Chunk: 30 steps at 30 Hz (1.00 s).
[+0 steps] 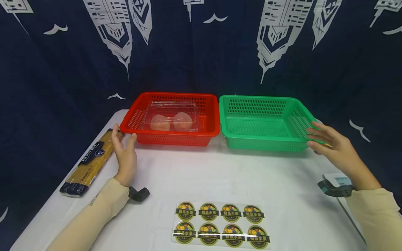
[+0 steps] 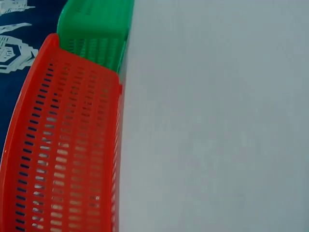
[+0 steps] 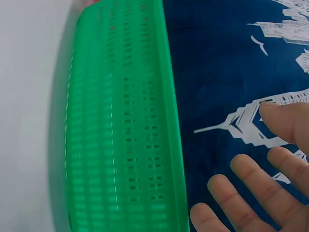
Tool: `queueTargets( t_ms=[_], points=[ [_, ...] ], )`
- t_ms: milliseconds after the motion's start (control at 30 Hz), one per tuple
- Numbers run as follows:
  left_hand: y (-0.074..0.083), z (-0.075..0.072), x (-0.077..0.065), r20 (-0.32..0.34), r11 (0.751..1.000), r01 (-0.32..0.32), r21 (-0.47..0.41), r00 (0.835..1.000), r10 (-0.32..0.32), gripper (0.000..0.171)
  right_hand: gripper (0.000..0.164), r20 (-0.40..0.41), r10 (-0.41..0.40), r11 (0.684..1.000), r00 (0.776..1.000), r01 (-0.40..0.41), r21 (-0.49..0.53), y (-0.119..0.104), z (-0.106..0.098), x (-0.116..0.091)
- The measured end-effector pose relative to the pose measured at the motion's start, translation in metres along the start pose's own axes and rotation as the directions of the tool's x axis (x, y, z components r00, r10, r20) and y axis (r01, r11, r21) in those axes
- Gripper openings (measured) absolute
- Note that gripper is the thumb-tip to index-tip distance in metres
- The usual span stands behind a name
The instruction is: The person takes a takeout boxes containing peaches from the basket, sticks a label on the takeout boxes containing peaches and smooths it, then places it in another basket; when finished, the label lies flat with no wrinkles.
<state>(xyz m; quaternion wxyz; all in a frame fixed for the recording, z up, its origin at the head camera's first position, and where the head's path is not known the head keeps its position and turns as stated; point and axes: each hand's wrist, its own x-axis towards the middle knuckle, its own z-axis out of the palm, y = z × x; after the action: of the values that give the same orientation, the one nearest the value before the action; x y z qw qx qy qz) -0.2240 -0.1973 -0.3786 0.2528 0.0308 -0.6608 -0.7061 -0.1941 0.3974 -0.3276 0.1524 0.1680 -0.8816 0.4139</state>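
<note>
In the head view a red basket (image 1: 174,140) and a green basket (image 1: 267,143) stand side by side at the back of the table. A clear plastic box (image 1: 171,107) with two round, pale orange fruits (image 1: 183,121) lies in the red one. My left hand (image 1: 126,160) is by the red basket's front left corner, fingers extended, holding nothing; whether it touches the rim I cannot tell. At the green basket's right front corner is my right hand (image 1: 337,148), its fingers spread and apart in the right wrist view. The left wrist view shows no hand.
A spaghetti packet (image 1: 91,162) lies along the table's left edge. Near the front is a sheet of round fruit stickers (image 1: 220,225). A flat white object (image 1: 334,178) sits partly hidden under my right wrist. Behind the table hangs a dark blue printed cloth (image 1: 201,59).
</note>
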Motion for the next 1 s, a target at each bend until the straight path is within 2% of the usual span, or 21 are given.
queueTargets(
  t_ms=[133,267,433,500,633,767,867,1000],
  points=[
    [-0.003,0.008,0.000,-0.048,0.993,0.093,-0.067,0.994,-0.097,0.088,0.070,0.018,0.053,0.996,0.998,-0.054,0.065,-0.006,0.001,0.005],
    [-0.005,0.014,0.002,-0.074,0.970,0.198,-0.140,0.975,-0.210,0.100,0.066,0.031,0.066,0.984,0.997,-0.071,0.161,-0.008,0.003,0.010],
    [-0.008,0.020,0.009,-0.082,0.938,0.272,-0.216,0.952,-0.294,0.110,0.063,0.051,0.049,0.931,0.998,-0.064,0.358,-0.009,0.008,0.018],
    [-0.009,0.020,0.013,-0.078,0.922,0.310,-0.233,0.939,-0.336,0.112,0.061,0.055,0.035,0.903,0.998,-0.055,0.426,-0.009,0.011,0.021],
    [-0.010,0.018,0.019,-0.044,0.878,0.401,-0.262,0.904,-0.426,0.115,0.058,0.074,0.064,0.897,0.995,-0.090,0.432,-0.010,0.015,0.025],
    [-0.014,0.015,0.022,-0.015,0.853,0.446,-0.273,0.884,-0.467,0.117,0.059,0.116,0.131,0.930,0.985,-0.163,0.331,-0.011,0.015,0.030],
    [-0.018,0.014,0.026,0.005,0.842,0.459,-0.285,0.879,-0.477,0.117,0.059,0.128,0.140,0.929,0.982,-0.175,0.326,-0.011,0.017,0.033],
    [-0.023,0.014,0.031,0.050,0.839,0.446,-0.310,0.889,-0.454,0.107,0.056,0.116,0.068,0.870,0.991,-0.116,0.478,-0.009,0.023,0.038]
  ],
)
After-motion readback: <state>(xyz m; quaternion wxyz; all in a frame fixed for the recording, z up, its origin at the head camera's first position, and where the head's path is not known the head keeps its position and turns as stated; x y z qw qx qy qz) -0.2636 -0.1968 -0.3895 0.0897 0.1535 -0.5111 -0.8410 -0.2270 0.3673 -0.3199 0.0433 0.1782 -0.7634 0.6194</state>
